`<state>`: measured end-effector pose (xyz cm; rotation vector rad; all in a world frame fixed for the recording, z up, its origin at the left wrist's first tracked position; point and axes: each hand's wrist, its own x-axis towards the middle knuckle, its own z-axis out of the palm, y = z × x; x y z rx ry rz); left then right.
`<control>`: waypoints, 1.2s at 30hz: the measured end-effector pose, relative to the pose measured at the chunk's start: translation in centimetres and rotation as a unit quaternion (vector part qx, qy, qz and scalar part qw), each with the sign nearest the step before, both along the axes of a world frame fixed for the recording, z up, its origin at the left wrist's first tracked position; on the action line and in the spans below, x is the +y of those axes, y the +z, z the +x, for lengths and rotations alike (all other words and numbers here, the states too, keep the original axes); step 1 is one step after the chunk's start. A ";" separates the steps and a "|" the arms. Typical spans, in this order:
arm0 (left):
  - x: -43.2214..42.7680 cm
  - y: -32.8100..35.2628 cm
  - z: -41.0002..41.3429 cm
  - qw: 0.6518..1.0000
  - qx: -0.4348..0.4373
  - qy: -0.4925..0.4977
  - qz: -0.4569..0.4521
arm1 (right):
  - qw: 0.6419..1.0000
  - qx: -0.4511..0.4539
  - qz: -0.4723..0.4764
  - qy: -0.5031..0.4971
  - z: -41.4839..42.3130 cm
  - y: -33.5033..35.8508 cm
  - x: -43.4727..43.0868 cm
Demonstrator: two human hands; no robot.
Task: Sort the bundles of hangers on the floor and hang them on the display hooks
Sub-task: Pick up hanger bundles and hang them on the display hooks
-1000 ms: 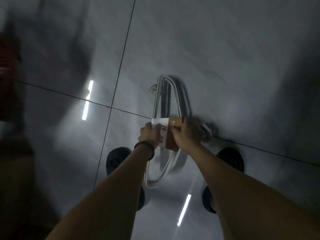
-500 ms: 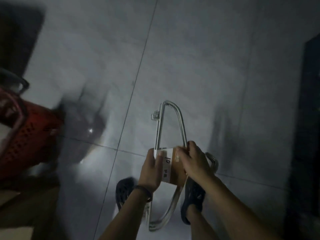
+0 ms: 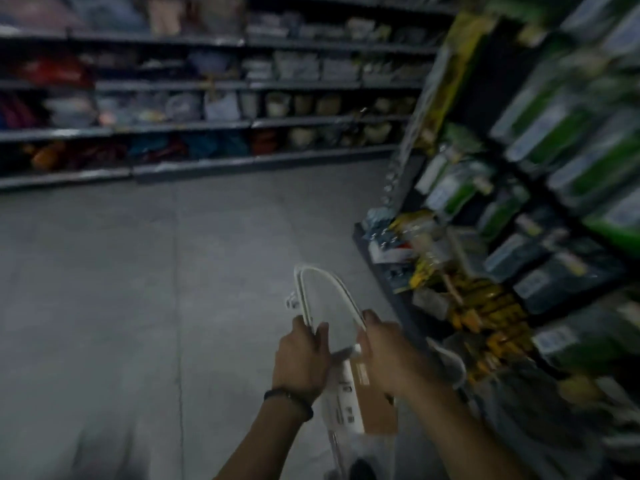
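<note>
Landmark: I reference all positions to the display rack, the stocked unit along the aisle's right side.
Hanger bundle, position: I see the hanger bundle held off the floor, near the low end of the display rack on its aisle side, with its rounded end pointing away from the person.
Left hand: the left hand has its fingers curled round the straight bar of the bundle, on the side away from the display rack.
Right hand: the right hand grips the curved side of the bundle, on the side nearer the display rack.
Card sleeve: a white and brown card sleeve wraps the bundle below both hands.
Handling, judged: I expect the bundle to be light and stiff, and smooth enough to slip. The hangers may fan apart if the sleeve shifts.
Hold point, judged: I advise gripping the bars beside the sleeve, where the hangers are bound tight, never the card alone.
Count, bundles: one in view; none on the floor in view.
Count, hangers per bundle: I cannot tell, as the bars blur together.
Count, hands: two, both on the bundle.
Count, display hooks: not countable, as the rack face is blurred.
Other: far shelves stand well beyond the display rack, across the aisle.
</note>
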<state>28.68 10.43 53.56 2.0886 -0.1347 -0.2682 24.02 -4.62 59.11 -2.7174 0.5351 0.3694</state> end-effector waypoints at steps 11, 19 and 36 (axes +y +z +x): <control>-18.5 19.5 -11.4 0.925 -0.264 -0.247 0.118 | 0.938 -0.157 -0.080 -0.297 -17.7 16.2 -12.4; -33.2 31.1 -26.7 0.873 -0.339 -0.351 -0.027 | 0.875 -0.192 -0.256 -0.364 -36.2 29.2 -23.1; -53.7 54.6 -49.9 0.704 -0.424 -0.477 -0.312 | 0.742 -0.278 -0.374 -0.482 -62.1 54.6 -37.4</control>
